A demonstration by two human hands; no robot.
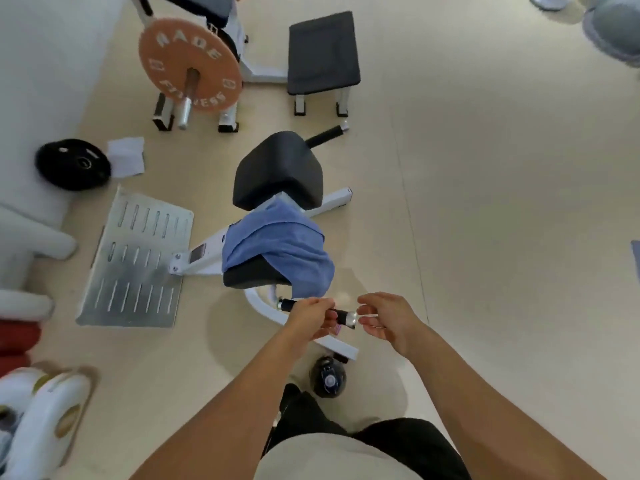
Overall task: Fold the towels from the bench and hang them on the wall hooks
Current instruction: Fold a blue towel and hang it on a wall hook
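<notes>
A blue towel lies crumpled over the black seat pad of a white-framed gym machine, one end hanging down its right side. Just below it, both my hands are raised close together. My left hand has its fingers curled and overlaps the machine's black handle; I cannot tell whether it grips the handle. My right hand is just right of the handle's chrome end, thumb and fingers bent and slightly apart. Neither hand touches the towel. A white cloth lies on the floor at the left. No wall hooks are in view.
A slotted metal footplate lies left of the seat. Behind stand a black back pad, a flat black bench and an orange weight plate. A black plate and a dark bottle are on the beige floor.
</notes>
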